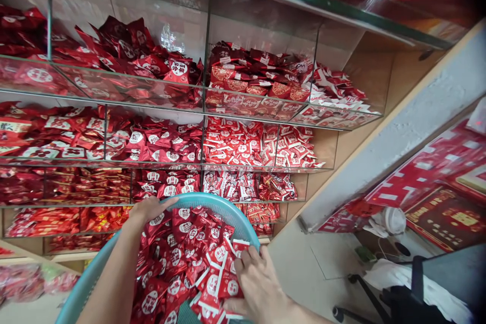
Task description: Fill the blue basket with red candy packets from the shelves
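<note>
A blue plastic basket (235, 215) full of small red wrapped packets (174, 258) with white round labels is in front of me. My left hand (150, 210) grips its far rim, thumb lying along the edge; the other fingers are mostly hidden. Inside the basket at the right, my right hand (258, 278) has its fingers and thumb curled around several red packets with white edges (218, 281). A bit of the basket's green bottom shows below that hand.
Beyond the basket stands a shelf unit with glass dividers (205, 71), its compartments holding red packets (243, 142). A wooden side panel (341, 142) ends it at the right. Farther right are a chair's wheeled base (368, 293) and red boxes (448, 217).
</note>
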A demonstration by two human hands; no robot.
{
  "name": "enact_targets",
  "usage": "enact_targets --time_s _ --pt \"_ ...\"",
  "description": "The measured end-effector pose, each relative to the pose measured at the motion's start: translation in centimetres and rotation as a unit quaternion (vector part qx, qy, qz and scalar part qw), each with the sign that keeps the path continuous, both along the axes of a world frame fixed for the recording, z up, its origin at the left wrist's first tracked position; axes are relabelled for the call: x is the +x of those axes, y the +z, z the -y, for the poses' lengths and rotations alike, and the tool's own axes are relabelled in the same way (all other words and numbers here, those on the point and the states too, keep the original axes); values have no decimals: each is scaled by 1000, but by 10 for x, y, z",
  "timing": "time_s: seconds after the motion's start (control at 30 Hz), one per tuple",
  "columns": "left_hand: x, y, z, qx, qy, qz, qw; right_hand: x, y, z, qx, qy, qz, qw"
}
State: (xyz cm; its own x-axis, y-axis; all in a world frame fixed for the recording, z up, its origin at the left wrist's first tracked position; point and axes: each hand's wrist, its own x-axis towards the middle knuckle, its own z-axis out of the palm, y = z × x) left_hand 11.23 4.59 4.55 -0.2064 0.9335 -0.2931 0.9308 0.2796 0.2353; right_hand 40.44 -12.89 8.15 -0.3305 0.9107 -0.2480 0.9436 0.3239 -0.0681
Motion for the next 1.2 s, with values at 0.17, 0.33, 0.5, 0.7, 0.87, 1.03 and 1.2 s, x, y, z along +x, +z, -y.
enact_targets --time_s 0.17,0.33,0.5,0.7,0.87,1.03,1.2 --pt "0 0 1 -33 -9 11 999 21 78 -54 163 -4 -38 986" --pt "-3 -6 1 -20 -5 23 1000 45 142 -149 258 -13 -65 964" --pt "-5 -11 0 -26 -3 23 999 36 150 -212 105 -120 12 987" --pt "-3 -8 5 -47 -23 21 998 19 130 -236 17 -137 99 985" --pt "-4 -11 5 -46 -20 24 998 21 122 -243 9 -144 102 984" --pt "-7 -17 2 -43 -11 31 999 24 125 -240 33 -163 92 982" --pt "-7 -17 1 -38 -9 33 999 25 125 -234 87 -185 73 976"
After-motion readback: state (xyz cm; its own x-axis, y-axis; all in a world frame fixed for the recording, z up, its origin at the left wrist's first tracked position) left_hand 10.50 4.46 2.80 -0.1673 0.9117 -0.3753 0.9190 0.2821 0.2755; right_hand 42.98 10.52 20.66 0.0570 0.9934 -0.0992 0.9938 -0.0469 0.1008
